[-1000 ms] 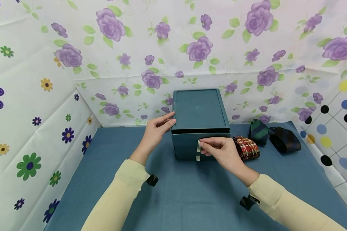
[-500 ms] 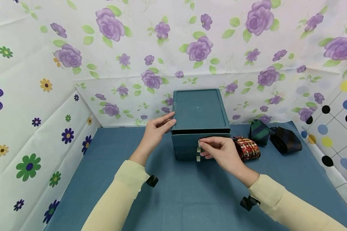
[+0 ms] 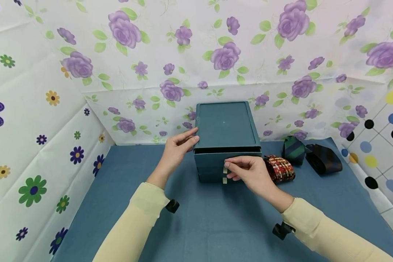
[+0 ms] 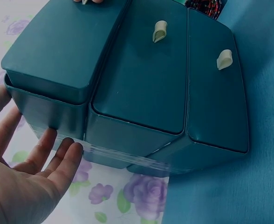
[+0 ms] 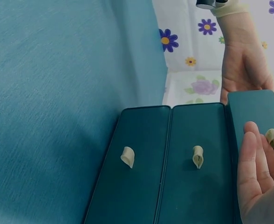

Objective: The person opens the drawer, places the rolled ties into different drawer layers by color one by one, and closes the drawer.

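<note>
A dark teal drawer box (image 3: 227, 123) with three stacked drawers stands at the back of the table. Its top drawer (image 4: 58, 51) juts out slightly, leaving a dark gap under the lid; the middle drawer (image 4: 141, 70) and bottom drawer (image 4: 214, 93) sit flush. Thumb and forefinger of my right hand (image 3: 250, 169) pinch the cream pull tab (image 5: 270, 138) on the top drawer, the other fingers extended by its front. On the box's left side rests my left hand (image 3: 177, 147), fingers lightly bent against the wall and top edge. What the drawers contain is hidden.
Right of the box lie a rolled red checked necktie (image 3: 280, 168), a green striped one (image 3: 293, 150) and a dark one (image 3: 323, 159). Blue cloth (image 3: 199, 225) covers the table. Floral sheets (image 3: 170, 54) hang behind and at both sides.
</note>
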Demonstrator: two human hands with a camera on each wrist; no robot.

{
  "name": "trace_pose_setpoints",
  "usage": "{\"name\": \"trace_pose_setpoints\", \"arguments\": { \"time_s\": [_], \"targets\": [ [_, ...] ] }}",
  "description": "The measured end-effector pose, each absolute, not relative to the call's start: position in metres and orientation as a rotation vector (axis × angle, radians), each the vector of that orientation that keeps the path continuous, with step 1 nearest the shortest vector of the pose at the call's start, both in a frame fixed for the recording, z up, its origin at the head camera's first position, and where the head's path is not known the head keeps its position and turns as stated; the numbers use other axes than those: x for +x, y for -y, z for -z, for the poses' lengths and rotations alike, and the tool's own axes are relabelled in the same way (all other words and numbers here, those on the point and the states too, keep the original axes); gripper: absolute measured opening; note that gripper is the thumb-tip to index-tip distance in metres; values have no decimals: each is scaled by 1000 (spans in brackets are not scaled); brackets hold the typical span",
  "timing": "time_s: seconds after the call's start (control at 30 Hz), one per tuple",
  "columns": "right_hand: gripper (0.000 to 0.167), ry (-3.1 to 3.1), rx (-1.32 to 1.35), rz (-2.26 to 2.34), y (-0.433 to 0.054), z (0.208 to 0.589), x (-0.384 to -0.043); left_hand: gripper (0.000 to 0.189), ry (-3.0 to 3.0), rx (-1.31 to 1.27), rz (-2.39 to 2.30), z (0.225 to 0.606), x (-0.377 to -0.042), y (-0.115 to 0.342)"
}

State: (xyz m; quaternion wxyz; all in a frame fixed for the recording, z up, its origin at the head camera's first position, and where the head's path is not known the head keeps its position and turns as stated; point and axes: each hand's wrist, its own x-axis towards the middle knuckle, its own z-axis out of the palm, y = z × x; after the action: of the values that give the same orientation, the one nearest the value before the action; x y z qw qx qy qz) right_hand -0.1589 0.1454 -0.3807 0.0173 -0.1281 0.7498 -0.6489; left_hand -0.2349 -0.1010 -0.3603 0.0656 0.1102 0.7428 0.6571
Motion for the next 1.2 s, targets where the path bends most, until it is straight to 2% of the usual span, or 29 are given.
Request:
{"name": "trace_pose_setpoints", "arguments": {
  "time_s": [1.2],
  "targets": [
    [26, -2320, -443, 1959, -146, 378, -145, 44, -2233, 293, -1970, 358, -233, 102]
  ]
}}
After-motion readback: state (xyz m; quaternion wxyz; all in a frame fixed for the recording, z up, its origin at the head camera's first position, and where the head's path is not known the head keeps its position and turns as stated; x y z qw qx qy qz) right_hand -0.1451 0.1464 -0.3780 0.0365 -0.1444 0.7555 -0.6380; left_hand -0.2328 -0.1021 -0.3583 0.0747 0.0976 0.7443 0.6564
